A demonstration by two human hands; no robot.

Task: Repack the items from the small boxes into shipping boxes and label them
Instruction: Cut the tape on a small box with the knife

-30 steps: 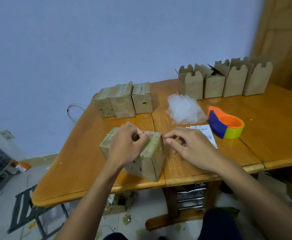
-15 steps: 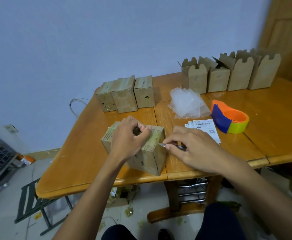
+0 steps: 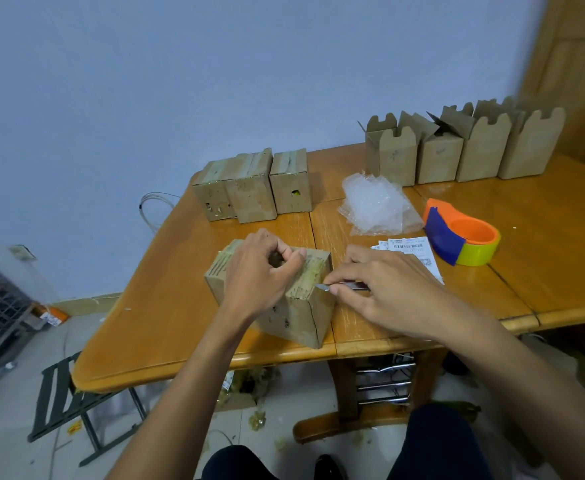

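Where the box sat: the small taped box (image 3: 304, 306) stood on the table (image 3: 180, 306), near its front edge;
Left hand: our left hand (image 3: 256, 275) gripped the box's top, fingers curled over the tape;
Right hand: our right hand (image 3: 388, 289) pinched a thin blade (image 3: 320, 287), tip at the box's upper right edge;
Cutting well: we judged a shallow stroke along the seam best; away from the holding fingers; sparing whatever lay inside

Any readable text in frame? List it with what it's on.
Nothing reads clearly.
Shipping labels: barcode, QR code and print, too small to read.
Open cartons: faint scribbles, illegible.
Orange packet on the floor: white label, blurred.
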